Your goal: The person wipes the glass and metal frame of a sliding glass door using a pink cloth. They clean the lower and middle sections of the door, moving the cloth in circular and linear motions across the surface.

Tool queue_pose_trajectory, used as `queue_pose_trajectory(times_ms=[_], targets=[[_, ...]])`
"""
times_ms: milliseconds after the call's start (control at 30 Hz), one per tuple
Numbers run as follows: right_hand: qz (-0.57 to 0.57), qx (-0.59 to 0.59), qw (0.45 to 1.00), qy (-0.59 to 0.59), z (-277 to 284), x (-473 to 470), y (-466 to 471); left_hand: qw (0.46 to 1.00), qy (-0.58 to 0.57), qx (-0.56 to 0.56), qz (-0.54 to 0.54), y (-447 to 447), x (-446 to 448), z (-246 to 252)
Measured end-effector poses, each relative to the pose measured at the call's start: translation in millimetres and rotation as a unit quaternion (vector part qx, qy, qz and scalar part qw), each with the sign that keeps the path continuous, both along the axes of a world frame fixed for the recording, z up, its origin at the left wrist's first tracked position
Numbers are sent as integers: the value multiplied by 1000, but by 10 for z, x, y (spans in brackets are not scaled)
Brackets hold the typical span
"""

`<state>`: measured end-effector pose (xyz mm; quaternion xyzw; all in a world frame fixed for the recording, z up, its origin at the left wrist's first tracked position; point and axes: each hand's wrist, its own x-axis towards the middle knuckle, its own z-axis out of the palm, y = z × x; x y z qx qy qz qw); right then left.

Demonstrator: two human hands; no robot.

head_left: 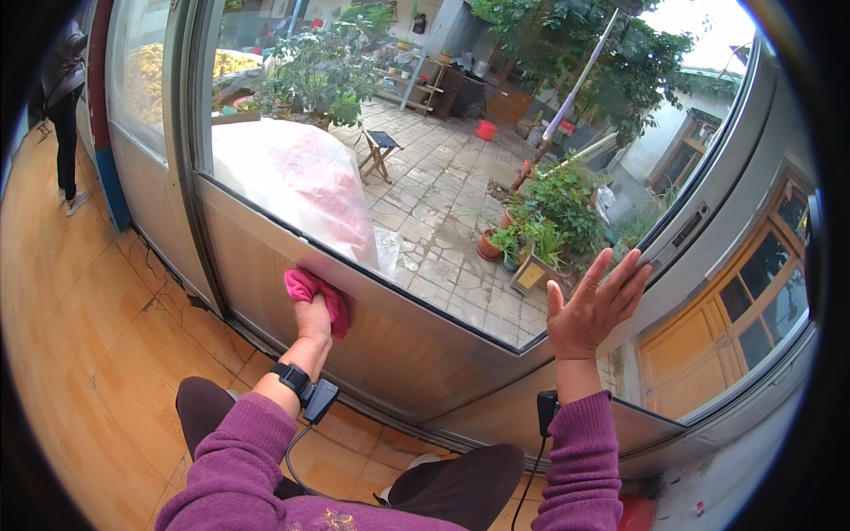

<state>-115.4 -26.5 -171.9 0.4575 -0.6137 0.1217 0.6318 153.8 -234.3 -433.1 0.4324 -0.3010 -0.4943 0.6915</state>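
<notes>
My left hand (313,315) presses a bunched pink cloth (319,297) against the lower panel (372,338) of a metal-framed glass sliding door, just below the window pane. Its fingers are largely hidden by the cloth. Higher up and to the right, my right hand (594,305) is raised with fingers spread, its fingertips at the door's right frame (671,245), near the recessed latch. That hand holds nothing. A dark device with a cable is strapped to each wrist.
A person (63,113) stands at the far left on the tiled floor (86,318). Through the glass show a paved courtyard, potted plants (488,244), a folding stool (380,154) and a plastic-covered heap (292,179). Something red (636,512) stands at the lower right.
</notes>
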Motion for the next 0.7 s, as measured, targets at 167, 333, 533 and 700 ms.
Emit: queue_pose_trajectory(times_ms=[167,333,533,700], targets=[[17,8,999,40,-61,-14,-43,998,58,-35,6,155,-55,-476],[-11,10,997,81,-35,-29,-50,995,70,56,42,102,-35,-1127],[-26,22,995,96,-27,-42,-19,958,174,222,57,93,-116,-1985],[-54,30,988,140,6,-53,16,944,162,287,-8,98,-69,-2772]])
